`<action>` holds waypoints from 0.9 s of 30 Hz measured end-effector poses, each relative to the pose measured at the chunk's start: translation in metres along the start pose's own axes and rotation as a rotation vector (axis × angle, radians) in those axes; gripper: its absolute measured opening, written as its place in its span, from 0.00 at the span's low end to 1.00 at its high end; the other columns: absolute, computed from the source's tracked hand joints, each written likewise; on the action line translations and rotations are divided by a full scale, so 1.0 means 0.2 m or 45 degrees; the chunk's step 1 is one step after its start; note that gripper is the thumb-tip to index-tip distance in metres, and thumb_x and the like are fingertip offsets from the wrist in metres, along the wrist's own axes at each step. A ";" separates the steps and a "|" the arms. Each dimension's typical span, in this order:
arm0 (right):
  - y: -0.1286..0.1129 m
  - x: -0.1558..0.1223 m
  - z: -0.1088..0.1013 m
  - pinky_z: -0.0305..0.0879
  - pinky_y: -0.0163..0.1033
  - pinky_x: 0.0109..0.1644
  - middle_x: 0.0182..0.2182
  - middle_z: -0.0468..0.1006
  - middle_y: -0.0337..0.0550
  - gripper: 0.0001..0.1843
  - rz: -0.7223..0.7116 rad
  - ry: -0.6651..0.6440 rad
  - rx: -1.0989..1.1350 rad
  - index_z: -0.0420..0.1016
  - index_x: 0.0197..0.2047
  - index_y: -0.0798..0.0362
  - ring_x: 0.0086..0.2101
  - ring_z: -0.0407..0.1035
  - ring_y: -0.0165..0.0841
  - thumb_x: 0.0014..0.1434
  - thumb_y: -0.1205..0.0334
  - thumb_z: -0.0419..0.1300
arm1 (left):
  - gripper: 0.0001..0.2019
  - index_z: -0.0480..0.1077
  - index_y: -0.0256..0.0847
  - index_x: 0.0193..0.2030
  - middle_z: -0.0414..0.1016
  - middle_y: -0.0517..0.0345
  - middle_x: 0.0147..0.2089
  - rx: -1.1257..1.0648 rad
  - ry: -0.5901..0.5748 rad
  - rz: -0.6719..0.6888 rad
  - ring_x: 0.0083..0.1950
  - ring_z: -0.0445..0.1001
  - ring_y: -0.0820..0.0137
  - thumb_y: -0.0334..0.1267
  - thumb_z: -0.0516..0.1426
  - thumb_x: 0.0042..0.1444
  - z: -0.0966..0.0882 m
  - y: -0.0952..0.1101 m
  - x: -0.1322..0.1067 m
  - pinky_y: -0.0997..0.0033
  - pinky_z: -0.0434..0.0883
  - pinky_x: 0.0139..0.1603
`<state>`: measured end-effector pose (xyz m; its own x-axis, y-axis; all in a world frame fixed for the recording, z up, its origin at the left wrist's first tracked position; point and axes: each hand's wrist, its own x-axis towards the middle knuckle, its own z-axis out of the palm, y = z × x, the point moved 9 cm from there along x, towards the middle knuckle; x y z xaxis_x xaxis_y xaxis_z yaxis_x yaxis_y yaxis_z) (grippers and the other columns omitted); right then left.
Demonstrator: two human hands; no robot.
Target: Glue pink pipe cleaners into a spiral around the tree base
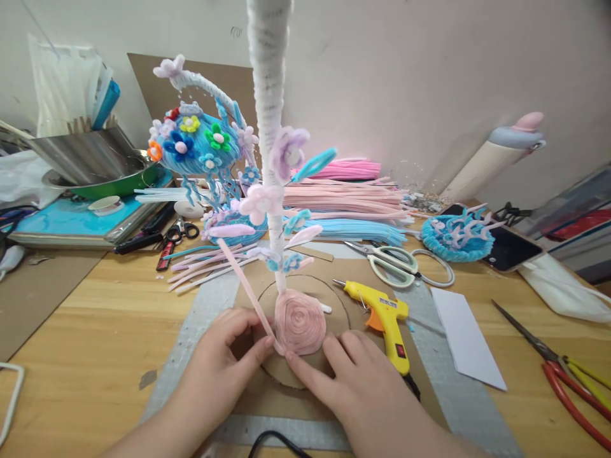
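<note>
A pink spiral disc of coiled pipe cleaner lies on a brown cardboard sheet with a pencilled circle. A white wrapped stem with pastel flowers rises from it. A loose pink pipe cleaner runs from the disc's near left edge up to the left. My left hand pinches that pipe cleaner against the disc's edge. My right hand presses its fingertips on the disc's near rim, fingers together.
A yellow glue gun lies right of the disc. White-handled scissors, stacks of pink and blue pipe cleaners, a blue flowered decoration, a blue ring, white paper, red-handled pliers and a metal bowl surround the grey cutting mat.
</note>
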<state>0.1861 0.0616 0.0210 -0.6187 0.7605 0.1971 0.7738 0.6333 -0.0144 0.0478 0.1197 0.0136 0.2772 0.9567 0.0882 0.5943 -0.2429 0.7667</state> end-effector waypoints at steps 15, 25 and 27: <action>-0.02 0.01 -0.03 0.47 0.43 0.38 0.31 0.71 0.42 0.30 -0.012 0.076 -0.046 0.65 0.58 0.43 0.32 0.57 0.39 0.51 0.59 0.63 | 0.15 0.70 0.35 0.49 0.79 0.51 0.43 0.554 -0.043 1.046 0.40 0.73 0.66 0.27 0.45 0.63 0.03 0.36 -0.23 0.64 0.66 0.41; -0.04 0.02 0.00 0.49 0.46 0.38 0.32 0.71 0.43 0.26 0.017 0.055 -0.140 0.65 0.55 0.44 0.32 0.57 0.40 0.53 0.57 0.61 | 0.13 0.70 0.40 0.48 0.79 0.54 0.41 0.369 0.080 0.847 0.39 0.73 0.68 0.27 0.50 0.61 0.02 0.29 -0.18 0.67 0.67 0.39; -0.05 0.02 0.00 0.49 0.46 0.38 0.32 0.70 0.44 0.25 0.014 0.039 -0.130 0.65 0.54 0.45 0.32 0.57 0.40 0.52 0.58 0.61 | 0.12 0.70 0.42 0.47 0.79 0.55 0.40 0.309 0.096 0.824 0.39 0.73 0.69 0.26 0.51 0.60 0.04 0.28 -0.17 0.67 0.67 0.39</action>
<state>0.1757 0.0594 0.0214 -0.6068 0.7616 0.2278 0.7913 0.6057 0.0828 0.0779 0.0731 0.0498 0.5847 0.6138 0.5304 0.4817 -0.7888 0.3817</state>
